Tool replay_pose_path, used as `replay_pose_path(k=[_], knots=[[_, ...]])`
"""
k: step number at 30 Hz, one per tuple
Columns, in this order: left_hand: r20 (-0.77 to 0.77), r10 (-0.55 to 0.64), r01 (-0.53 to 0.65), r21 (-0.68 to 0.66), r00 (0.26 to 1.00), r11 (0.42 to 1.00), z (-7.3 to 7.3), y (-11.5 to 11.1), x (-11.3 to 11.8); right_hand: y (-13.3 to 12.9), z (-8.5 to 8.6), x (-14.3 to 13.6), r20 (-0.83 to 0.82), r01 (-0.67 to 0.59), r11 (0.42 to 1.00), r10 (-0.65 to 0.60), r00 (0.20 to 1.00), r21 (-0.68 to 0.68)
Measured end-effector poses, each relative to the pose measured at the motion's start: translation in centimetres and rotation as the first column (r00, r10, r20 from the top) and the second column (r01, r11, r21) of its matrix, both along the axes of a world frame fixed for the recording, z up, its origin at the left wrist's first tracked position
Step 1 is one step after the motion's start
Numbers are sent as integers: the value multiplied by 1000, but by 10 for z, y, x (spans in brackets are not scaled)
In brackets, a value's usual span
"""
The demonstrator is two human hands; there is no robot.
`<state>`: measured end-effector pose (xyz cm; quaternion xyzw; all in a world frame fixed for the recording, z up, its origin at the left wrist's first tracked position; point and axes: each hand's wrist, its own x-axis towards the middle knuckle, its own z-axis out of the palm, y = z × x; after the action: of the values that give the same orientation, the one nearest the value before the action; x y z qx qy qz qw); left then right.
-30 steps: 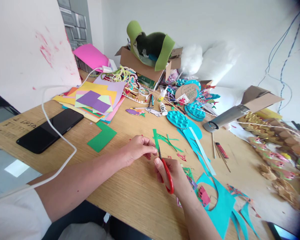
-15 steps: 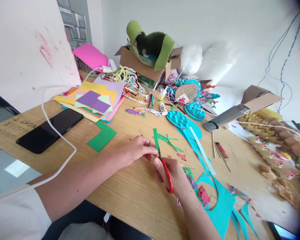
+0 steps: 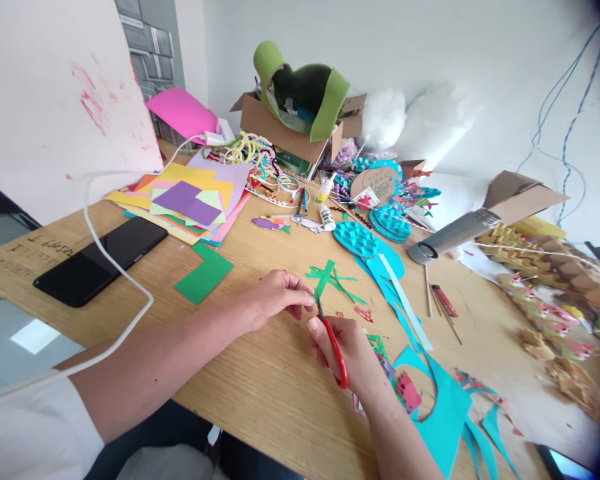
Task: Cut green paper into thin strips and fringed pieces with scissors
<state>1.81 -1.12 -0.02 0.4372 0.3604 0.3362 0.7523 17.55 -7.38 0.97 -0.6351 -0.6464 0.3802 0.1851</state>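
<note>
My right hand (image 3: 336,343) is wrapped round the red handles of a pair of scissors (image 3: 339,363), whose blades point up and away over the table. My left hand (image 3: 287,295) pinches the near end of a green paper strip (image 3: 325,277) right at the blade tips. The strip slants up to the right, above thin green paper scraps (image 3: 347,288) on the wood. To the left of my left hand lies an L-shaped piece of green paper (image 3: 206,272). Small red scraps (image 3: 363,313) sit just beyond the scissors.
A stack of coloured paper (image 3: 187,203) and a black phone (image 3: 101,260) lie on the left, crossed by a white cable (image 3: 144,293). Blue paper offcuts (image 3: 443,407) spread beside my right forearm. Glue bottles (image 3: 326,217), a metallic tube (image 3: 453,237) and a cardboard box (image 3: 275,127) stand farther back.
The green strip between my left fingers has turned from nearly upright to slanting right. Both hands and the scissors stay almost in place.
</note>
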Motion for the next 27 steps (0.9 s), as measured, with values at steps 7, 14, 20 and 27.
replay_pose_path(k=[7,14,20,27], knots=[[-27,-10,10,9,1000,1000,-1,1,0,1,-1,1,-5,-24,1000,24,1000,1],[-33,-19,19,10,999,1000,1,0,-1,0,-2,2,-5,-34,999,34,999,-2],[4,-32,32,-7,999,999,0,0,-1,0,2,0,4,-29,999,29,1000,-18],[-14,-37,37,-12,999,999,0,-1,1,0,3,-1,20,-19,1000,19,1000,-10]])
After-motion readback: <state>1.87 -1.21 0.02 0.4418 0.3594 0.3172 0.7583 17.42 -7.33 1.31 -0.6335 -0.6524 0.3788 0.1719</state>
